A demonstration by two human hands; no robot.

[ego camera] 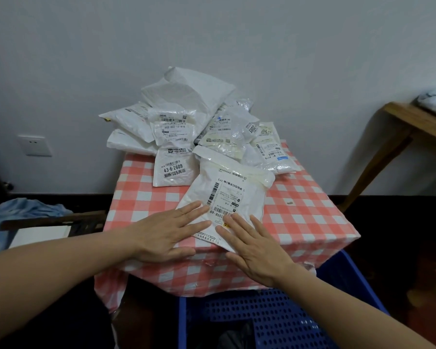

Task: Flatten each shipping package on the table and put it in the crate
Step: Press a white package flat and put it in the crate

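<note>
A white shipping package (233,192) with a barcode label lies at the near edge of the table (312,217), which wears a red-and-white checked cloth. My left hand (166,231) presses flat on its near left corner with straight fingers. My right hand (256,244) presses flat on its near right corner. A pile of several white packages (186,122) sits behind it toward the wall. Below the table's front edge stands the blue perforated crate (282,316); something dark lies at its bottom.
A wooden table (413,124) stands at the right with a bag on top. Blue cloth (25,210) and a white board (39,235) lie low at the left. A wall socket (35,145) is on the left wall. A small scrap (290,202) lies on the cloth.
</note>
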